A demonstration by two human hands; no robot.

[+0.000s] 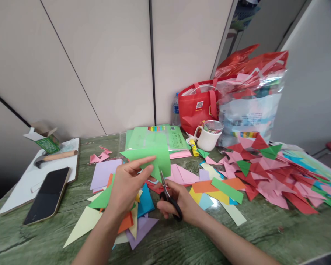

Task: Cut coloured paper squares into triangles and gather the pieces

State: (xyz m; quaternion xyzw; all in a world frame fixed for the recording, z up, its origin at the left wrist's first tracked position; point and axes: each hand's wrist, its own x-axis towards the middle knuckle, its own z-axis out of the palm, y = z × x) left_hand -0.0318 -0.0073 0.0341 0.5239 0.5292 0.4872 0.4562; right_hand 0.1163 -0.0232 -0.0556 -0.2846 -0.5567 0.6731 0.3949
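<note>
My left hand (128,184) pinches a light green sheet of paper (153,156), holding it up above the table. My right hand (179,200) grips black-handled scissors (168,197), and their blades point up into the lower edge of the green sheet. Below both hands lies a loose heap of coloured paper pieces (135,217): yellow, orange, purple, blue and green.
A phone (48,195) lies on a white board with a hammer (55,157) at the left. Behind stand a pack of coloured paper (157,137), a white mug (208,137), a glue stick (193,147), a red bag (200,105) and a plastic sack. Folded triangles (267,176) cover the right side.
</note>
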